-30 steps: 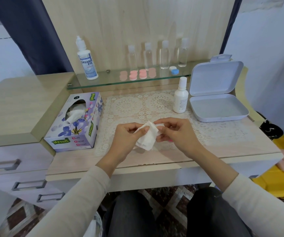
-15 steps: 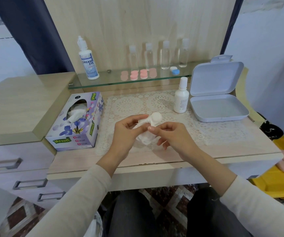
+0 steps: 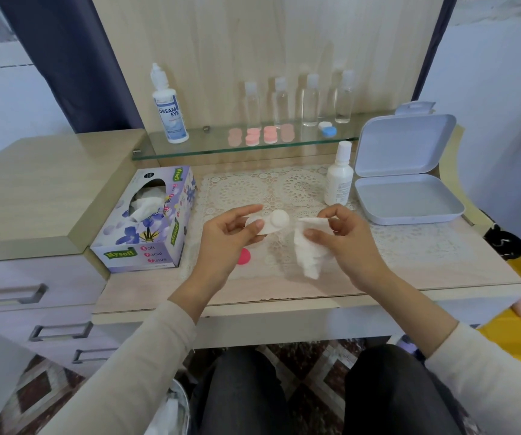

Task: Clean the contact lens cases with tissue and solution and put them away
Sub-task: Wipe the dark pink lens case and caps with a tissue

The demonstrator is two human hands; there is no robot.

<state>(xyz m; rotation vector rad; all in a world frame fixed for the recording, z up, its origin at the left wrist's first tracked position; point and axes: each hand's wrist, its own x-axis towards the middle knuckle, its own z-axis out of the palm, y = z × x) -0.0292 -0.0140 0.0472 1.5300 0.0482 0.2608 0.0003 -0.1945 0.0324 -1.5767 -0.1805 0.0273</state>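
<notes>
Head view, seated person at a pale wooden worktop [image 3: 441, 268] with a lace mat [image 3: 300, 186] across its middle.

Left hand [image 3: 228, 243]: raised over the mat, fingers [image 3: 243, 213] curled, pinching one end of the white lens case [image 3: 270, 221] between thumb and forefinger. The case's other round well sticks out to the right, free of the hand. Case is held off the mat.

Right hand [image 3: 351, 243]: fingers [image 3: 331, 212] curled around a crumpled white tissue [image 3: 311, 251], which hangs down from the grip. Tissue and case are near each other but apart.

Pink disc [image 3: 244, 256] lies flat on the mat under the left hand, partly hidden by it; possibly a case cap, but the view is too poor to be sure.

Other items:
- Tissue box [image 3: 149, 221], left end of the worktop, one sheet standing out of the slot.
- Small white bottle [image 3: 338, 180], upright, at the back right of the mat.
- Pale blue box [image 3: 409, 196] just beside that bottle, lid open and standing up.
- Glass shelf [image 3: 209, 150] behind the mat carries the solution bottle [image 3: 169, 111] at its left end, a row of pink lens cases [image 3: 260, 135], four clear bottles [image 3: 310, 100], and a white-and-blue lens case [image 3: 327, 128] at the right.
</notes>
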